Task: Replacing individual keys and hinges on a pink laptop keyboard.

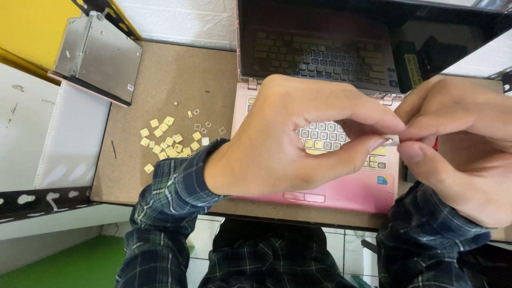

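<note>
A pink laptop (368, 191) lies open on a brown board, its keyboard partly stripped of keycaps. Both hands hover over it. My left hand (288, 138) and my right hand (464, 144) pinch one small pale keycap piece (391, 141) between thumbs and forefingers, just above the laptop's right side. The dark screen (320, 48) reflects the keyboard. Most of the keyboard is hidden under my hands.
A pile of several loose yellowish keycaps (166, 141) and small clips lies on the brown board (176, 80) left of the laptop. A metal drive casing (98, 56) rests at the back left corner. A white sheet (74, 138) sits off the board's left edge.
</note>
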